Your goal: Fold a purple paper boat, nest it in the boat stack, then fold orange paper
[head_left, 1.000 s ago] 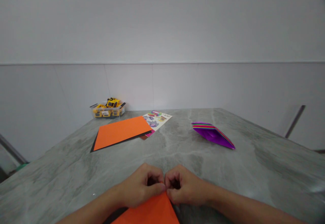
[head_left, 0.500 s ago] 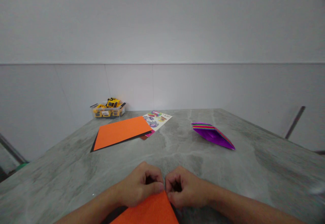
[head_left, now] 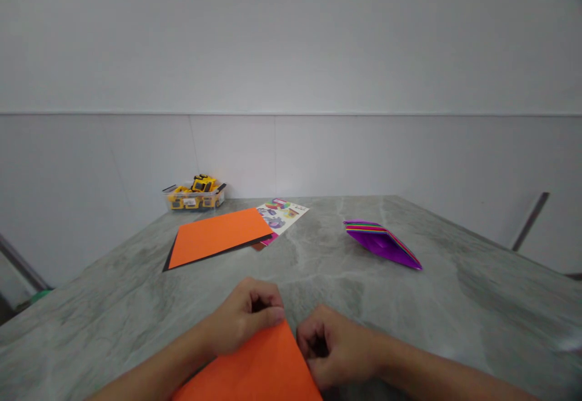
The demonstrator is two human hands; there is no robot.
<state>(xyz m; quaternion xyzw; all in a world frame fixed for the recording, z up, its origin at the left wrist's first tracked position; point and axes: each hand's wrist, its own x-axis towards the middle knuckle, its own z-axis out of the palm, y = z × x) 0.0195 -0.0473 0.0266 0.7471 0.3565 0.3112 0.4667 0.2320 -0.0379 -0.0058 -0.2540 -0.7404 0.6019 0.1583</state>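
Note:
An orange sheet of paper lies at the bottom of the view, its near part cut off by the frame edge. My left hand pinches its far corner between thumb and curled fingers. Along the paper's right edge, my right hand is closed, thumb against bent fingers, gripping that edge. Part of the edge is hidden behind the right fingers. Farther off, a stack of orange and black paper rests on the grey marbled table.
A printed sheet with coloured pictures is partly under the stack. To the right lies a folded purple paper piece with rainbow-coloured layers. A clear plastic box of yellow toy parts stands at the back left, near the white wall.
My left hand has moved slightly away from me and left with the paper's corner. My right hand has slid down along the right edge, so the hands are farther apart.

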